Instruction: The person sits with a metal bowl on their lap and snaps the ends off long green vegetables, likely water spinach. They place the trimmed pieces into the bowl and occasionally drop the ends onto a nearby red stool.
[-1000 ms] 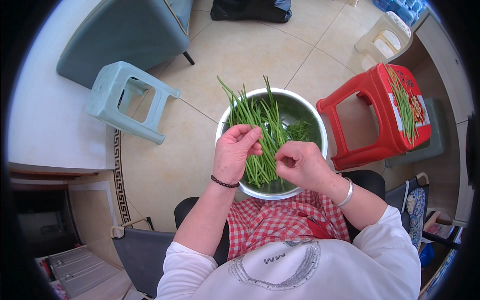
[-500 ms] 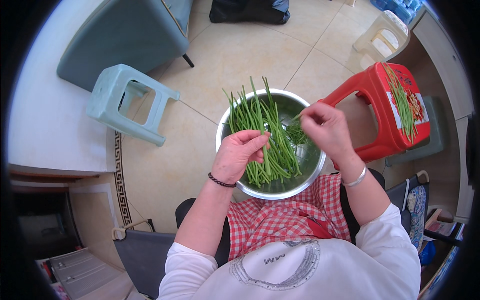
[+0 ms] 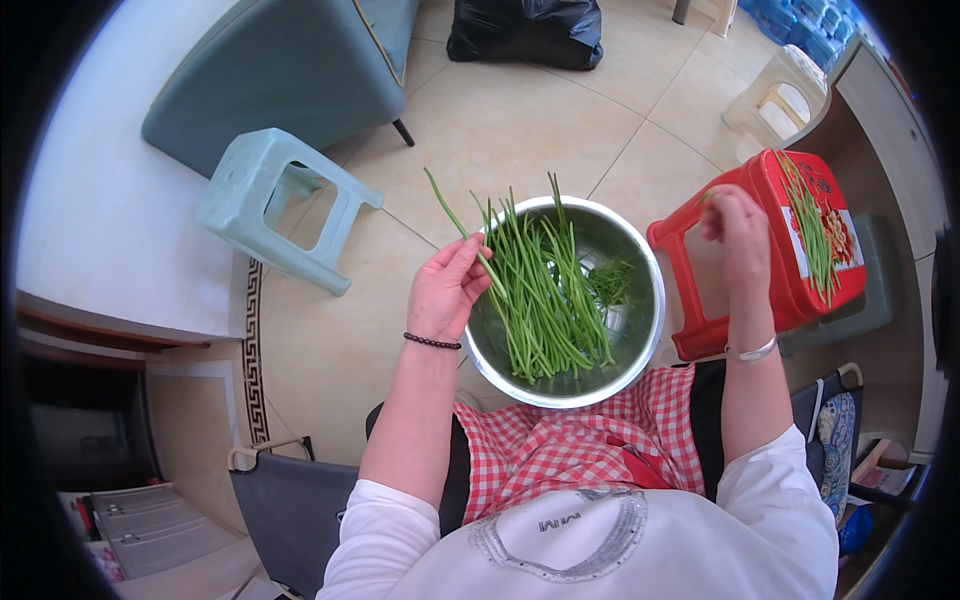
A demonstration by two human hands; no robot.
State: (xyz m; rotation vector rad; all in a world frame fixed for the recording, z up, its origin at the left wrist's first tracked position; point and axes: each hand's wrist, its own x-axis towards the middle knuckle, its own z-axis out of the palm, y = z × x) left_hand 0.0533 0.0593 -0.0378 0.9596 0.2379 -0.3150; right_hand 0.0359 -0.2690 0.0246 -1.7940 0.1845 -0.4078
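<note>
My left hand (image 3: 450, 285) is closed, pinching one long green stalk (image 3: 447, 205) that looks like a garlic scape, at the left rim of a steel bowl (image 3: 652, 330). Many similar green stalks (image 3: 545, 300) lie lengthwise in the bowl, their far tips poking past its rim. A small heap of thin green tips (image 3: 608, 283) sits in the bowl's right side. My right hand (image 3: 738, 225) is raised beside the red stool, fingers curled together; whatever they may hold is too small to make out.
On the red stool (image 3: 695, 290) at the right lie several green stalks (image 3: 815, 240). A pale blue stool (image 3: 245, 200) and a blue-grey armchair (image 3: 290, 80) stand at the left. At the back are a black plastic bag (image 3: 525, 35) and a cream stool (image 3: 780, 95).
My left hand has moved left to the bowl's rim with a stalk. My right hand has left the area over the bowl and gone right, up to the red stool.
</note>
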